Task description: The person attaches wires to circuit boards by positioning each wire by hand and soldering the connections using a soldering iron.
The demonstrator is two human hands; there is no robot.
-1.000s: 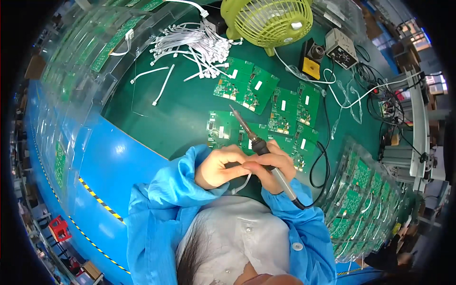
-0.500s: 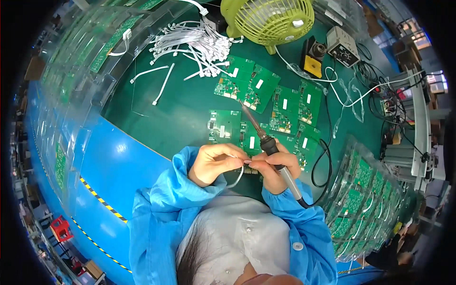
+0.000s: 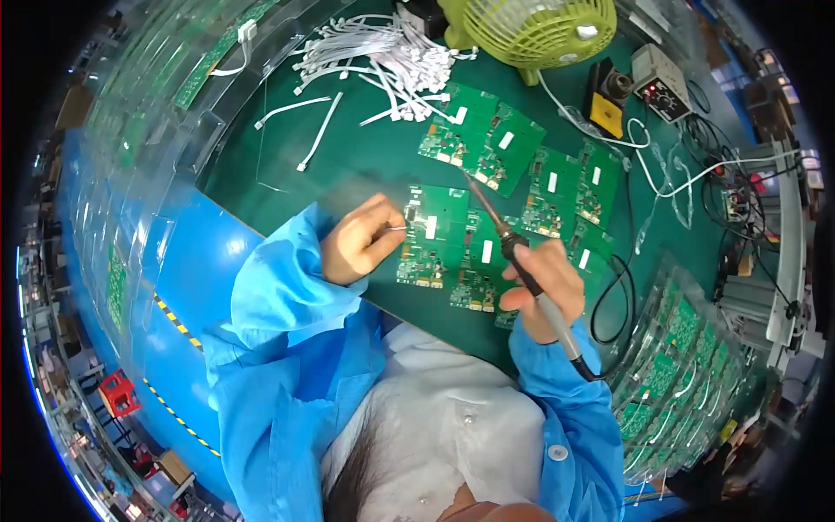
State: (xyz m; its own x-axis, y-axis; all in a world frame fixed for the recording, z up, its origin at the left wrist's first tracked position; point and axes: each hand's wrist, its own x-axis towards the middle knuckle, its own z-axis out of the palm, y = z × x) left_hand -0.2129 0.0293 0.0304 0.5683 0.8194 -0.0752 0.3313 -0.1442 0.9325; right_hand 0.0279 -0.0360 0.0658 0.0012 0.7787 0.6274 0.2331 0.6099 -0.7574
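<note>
My right hand (image 3: 557, 283) grips a soldering iron (image 3: 492, 207) by its dark handle. The iron's tip points up and left, over the gap between the far and near boards. My left hand (image 3: 361, 239) is closed in a pinch beside the left edge of a green circuit board (image 3: 448, 233); what its fingers hold, if anything, is too small or hidden to name. Several more green boards with white labels lie around, among them a board (image 3: 483, 252) partly beneath the iron and a board (image 3: 511, 143) beyond its tip.
Farther off lies a heap of white connector cables (image 3: 383, 56), with a loose cable (image 3: 320, 130) nearer. A green fan (image 3: 539, 30), a soldering iron stand (image 3: 606, 100) and a control box (image 3: 658, 83) stand at the back. Clear trays with boards (image 3: 670, 365) are stacked at right.
My hands have moved apart, the left leftward to the board's edge and the right rightward with the soldering iron. The white cable that was at my fingers no longer shows there.
</note>
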